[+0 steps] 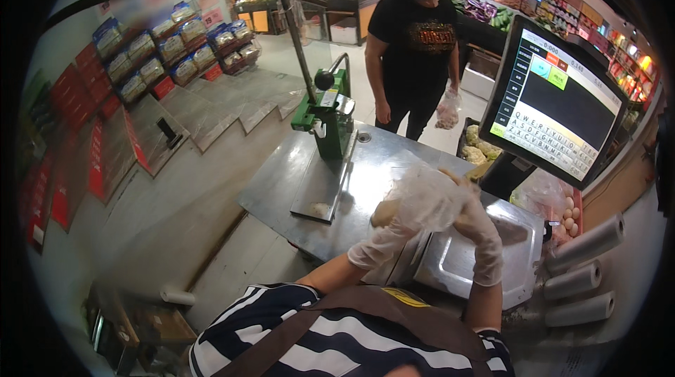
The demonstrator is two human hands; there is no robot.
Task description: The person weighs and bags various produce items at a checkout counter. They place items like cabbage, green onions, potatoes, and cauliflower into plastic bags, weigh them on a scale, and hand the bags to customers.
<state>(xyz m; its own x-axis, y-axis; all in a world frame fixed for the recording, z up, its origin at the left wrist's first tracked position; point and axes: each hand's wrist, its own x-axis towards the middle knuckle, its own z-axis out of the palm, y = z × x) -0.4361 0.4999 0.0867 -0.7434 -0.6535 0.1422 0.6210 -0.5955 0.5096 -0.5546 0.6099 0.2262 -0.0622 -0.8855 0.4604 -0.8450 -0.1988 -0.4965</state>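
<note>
A translucent plastic bag (pixel 430 195) is held between both gloved hands above the metal counter (pixel 274 182). My left hand (pixel 393 229), in a thin whitish glove, is at the bag's lower left side; its fingers are partly hidden by the bag. My right hand (pixel 469 208), gloved too, grips the bag's right side and is blurred. A pale yellowish item shows at the bag's left edge; what it is cannot be told. To the right of the hands lies the steel weighing plate (pixel 514 271) of a scale, below a touch screen (pixel 553 103).
A green bag-sealing device (pixel 332 113) stands on the counter's far left. Beyond the counter stands a person (pixel 416 45) holding a bag. Cauliflowers (pixel 474 148), eggs (pixel 569 213) and plastic film rolls (pixel 585 245) are at right. Tiered shelves (pixel 205 113) fill the left.
</note>
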